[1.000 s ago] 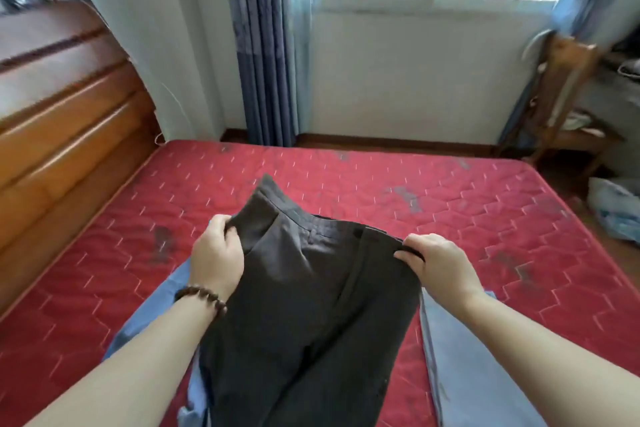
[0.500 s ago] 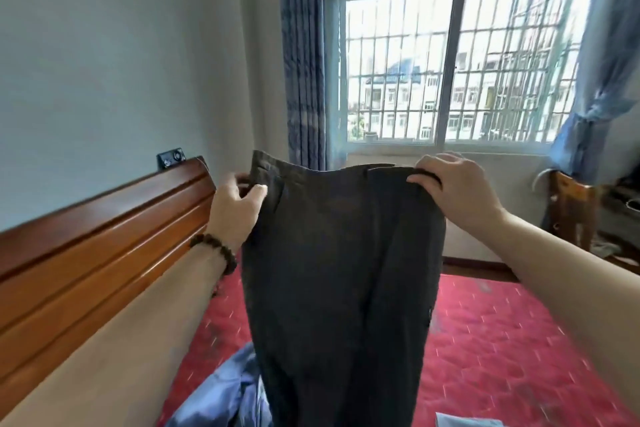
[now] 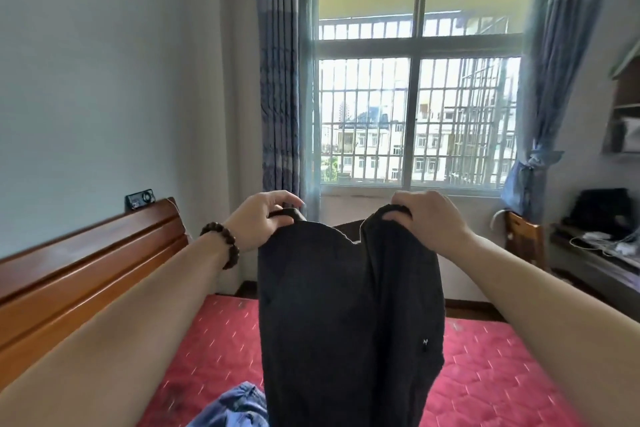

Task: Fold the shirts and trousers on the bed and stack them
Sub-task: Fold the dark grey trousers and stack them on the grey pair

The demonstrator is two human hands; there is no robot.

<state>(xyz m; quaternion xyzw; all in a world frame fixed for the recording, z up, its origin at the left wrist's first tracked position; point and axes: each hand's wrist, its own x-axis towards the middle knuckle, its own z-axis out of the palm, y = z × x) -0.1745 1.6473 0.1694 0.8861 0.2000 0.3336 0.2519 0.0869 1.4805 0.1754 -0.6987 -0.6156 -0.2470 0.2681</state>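
Note:
Dark grey trousers (image 3: 349, 315) hang in the air in front of me, held up by the waistband above the red mattress (image 3: 485, 374). My left hand (image 3: 263, 218) pinches the waistband's left end, fingers curled over the edge. At the right end my right hand (image 3: 426, 218) grips the band the same way. The waistband sags in a dip between the two hands. The legs drop out of view at the bottom. A crumpled blue garment (image 3: 235, 406) lies on the mattress below, partly hidden by the trousers.
A wooden headboard (image 3: 79, 274) runs along the left. Behind the bed is a barred window (image 3: 415, 121) with blue curtains (image 3: 280, 87). A wooden chair (image 3: 523, 239) and a cluttered desk (image 3: 595, 253) stand at the right.
Both hands have lifted the trousers from the mattress to eye height. My view has tilted up toward the window. The hands have come closer together, so the waistband now sags.

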